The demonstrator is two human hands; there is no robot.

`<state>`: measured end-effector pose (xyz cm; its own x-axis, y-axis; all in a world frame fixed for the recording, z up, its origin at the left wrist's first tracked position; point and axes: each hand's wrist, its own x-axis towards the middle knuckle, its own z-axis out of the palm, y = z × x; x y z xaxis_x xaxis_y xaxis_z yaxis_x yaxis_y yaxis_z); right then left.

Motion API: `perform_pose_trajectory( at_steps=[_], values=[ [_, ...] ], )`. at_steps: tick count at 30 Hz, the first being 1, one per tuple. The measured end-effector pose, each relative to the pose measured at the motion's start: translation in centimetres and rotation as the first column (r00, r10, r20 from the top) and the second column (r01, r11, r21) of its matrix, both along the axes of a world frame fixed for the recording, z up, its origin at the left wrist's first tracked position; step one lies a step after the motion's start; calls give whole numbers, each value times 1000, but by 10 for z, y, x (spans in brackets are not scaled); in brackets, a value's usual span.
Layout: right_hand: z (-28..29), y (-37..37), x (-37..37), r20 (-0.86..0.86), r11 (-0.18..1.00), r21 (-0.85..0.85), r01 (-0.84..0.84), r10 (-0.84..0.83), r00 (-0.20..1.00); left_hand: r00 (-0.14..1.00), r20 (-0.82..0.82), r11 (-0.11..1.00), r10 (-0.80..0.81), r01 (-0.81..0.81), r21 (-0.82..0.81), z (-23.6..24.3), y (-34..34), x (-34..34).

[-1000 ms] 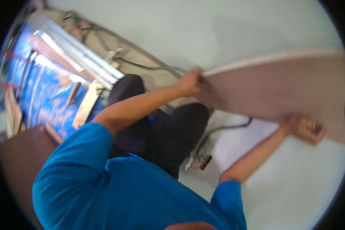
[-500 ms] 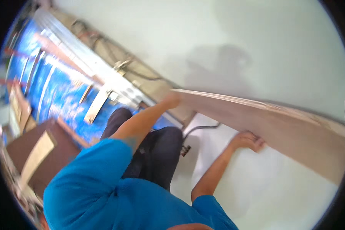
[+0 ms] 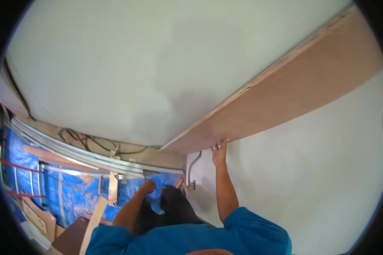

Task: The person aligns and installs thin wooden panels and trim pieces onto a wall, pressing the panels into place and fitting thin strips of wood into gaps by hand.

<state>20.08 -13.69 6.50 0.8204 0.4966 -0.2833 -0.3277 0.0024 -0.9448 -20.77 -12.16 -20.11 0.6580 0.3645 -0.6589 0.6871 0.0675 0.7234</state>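
Observation:
A long, wide plywood board (image 3: 293,80) with a layered raw edge runs from the middle up to the far right, against the pale wall. My right hand (image 3: 219,154) is raised to the board's lower edge near its left end, fingers spread and touching it. My left hand (image 3: 148,186) is away from the board, low above the blue-covered floor beside my knee. Its fingers are curled in, and nothing shows in them.
A blue tarp (image 3: 134,185) covers the floor at lower left. Long metal strips (image 3: 72,148) and dark cables (image 3: 76,135) lie along the wall's foot. Loose wood pieces (image 3: 113,187) and a red-railed ladder (image 3: 23,168) are on the left. A dark pipe (image 3: 190,168) bends down the white wall.
My left hand has left the end of the plywood board and dropped toward my knee. My right hand is now at the board's left end, fingers spread. The view has turned.

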Motion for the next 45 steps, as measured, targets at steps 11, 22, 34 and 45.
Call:
perform_pose_trajectory(
  at_steps=[11, 22, 34, 45],
  values=[
    [-10, 31, 18, -445, 926, 301, 229, -76, 892, 912, 91, 907, 400, -380, -182, 250, -9, -171],
    [21, 23, 27, -511, 890, 394, 231, 3, 860, 730, 89, 730, 678, -654, -201, 316, -58, -177],
    [57, 24, 10, -529, 887, 349, 303, -81, 845, 729, -108, 729, 675, -683, -49, 364, -53, -165],
    [47, 37, 17, -597, 873, 254, 416, -197, 777, 784, -127, 788, 608, -615, -26, 367, -33, -169]
  ],
)
